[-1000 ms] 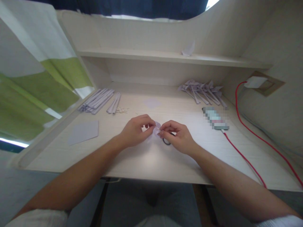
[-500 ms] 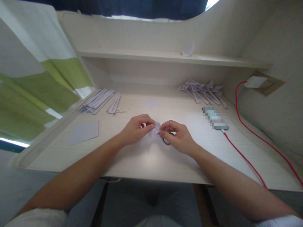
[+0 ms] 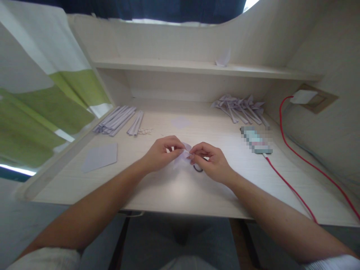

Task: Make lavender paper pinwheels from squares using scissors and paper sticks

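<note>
Over the front middle of the desk my two hands meet at a small white paper pinwheel (image 3: pixel 184 154). My left hand (image 3: pixel 164 153) is closed, pinching the paper between thumb and forefinger. From the other side my right hand (image 3: pixel 210 160) pinches it too, fingertips close to the left ones. Fingers hide part of the paper, and its details are blurred. Beneath my right hand a dark ring shows, like a scissors handle (image 3: pixel 198 169); the rest of it is covered.
Paper sticks (image 3: pixel 118 118) lie at the back left, small pale bits (image 3: pixel 145 131) beside them. Paper sheets (image 3: pixel 101 157) are nearer. Pinwheels on sticks (image 3: pixel 240 107) are piled back right, behind a phone (image 3: pixel 255 140) on a red cable (image 3: pixel 291 188). Folded paper (image 3: pixel 223 59) stands on the shelf (image 3: pixel 168 66).
The paper between my fingers has turned slightly, its lower part shifting left. Both hands stay almost in place.
</note>
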{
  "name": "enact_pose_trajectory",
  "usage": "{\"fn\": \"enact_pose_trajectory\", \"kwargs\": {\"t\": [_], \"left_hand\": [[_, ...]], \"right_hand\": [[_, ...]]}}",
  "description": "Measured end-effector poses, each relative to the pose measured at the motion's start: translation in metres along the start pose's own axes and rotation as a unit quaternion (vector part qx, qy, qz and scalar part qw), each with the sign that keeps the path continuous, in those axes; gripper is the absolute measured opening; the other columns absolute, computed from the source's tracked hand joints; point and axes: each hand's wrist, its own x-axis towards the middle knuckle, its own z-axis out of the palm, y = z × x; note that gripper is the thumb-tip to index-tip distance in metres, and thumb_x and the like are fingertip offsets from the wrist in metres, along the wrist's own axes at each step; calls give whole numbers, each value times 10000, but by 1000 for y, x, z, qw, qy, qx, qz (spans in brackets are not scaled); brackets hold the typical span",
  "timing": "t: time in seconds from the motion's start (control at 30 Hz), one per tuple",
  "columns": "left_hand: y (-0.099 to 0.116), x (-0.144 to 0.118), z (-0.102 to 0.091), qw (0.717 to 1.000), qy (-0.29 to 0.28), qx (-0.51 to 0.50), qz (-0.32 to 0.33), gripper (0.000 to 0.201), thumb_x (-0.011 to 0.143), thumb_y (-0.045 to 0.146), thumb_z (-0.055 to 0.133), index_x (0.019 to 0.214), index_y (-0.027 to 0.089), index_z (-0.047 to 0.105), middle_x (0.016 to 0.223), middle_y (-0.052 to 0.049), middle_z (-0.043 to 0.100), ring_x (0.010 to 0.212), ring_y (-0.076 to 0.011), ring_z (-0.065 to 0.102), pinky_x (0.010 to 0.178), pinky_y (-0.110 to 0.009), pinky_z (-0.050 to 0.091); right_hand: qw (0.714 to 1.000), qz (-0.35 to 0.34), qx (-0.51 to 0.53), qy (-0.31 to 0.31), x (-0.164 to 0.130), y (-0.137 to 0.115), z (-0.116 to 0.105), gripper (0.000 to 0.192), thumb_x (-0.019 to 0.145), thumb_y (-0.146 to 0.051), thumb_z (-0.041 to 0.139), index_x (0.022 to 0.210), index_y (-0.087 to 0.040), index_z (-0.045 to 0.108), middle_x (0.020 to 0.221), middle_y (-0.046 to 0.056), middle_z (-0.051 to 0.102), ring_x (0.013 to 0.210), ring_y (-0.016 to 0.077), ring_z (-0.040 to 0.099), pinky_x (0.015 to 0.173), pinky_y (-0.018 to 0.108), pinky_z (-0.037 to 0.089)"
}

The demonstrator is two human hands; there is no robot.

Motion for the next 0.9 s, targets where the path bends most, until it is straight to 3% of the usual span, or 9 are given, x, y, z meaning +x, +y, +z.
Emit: {"fn": "enact_pose_trajectory", "kwargs": {"t": [0.4,0.9], "left_hand": [[-4,-1,3,999,17,24,36,81,872,215,660,883,193,738,868,-27,705,801,-137,632,735,-259,473],[-9,-1,0,999,-19,9,25,138,907,246,638,973,220,756,948,-45,696,867,-147,642,817,-279,482]], "right_hand": [[1000,-7,-2,-2,1,1,0,70,871,-246,653,924,-200,652,696,-1,668,626,130,606,564,250,447],[1000,-23,-1,4,1,1,0,69,859,-232,659,915,-192,657,745,16,683,669,144,632,597,265,476]]}}
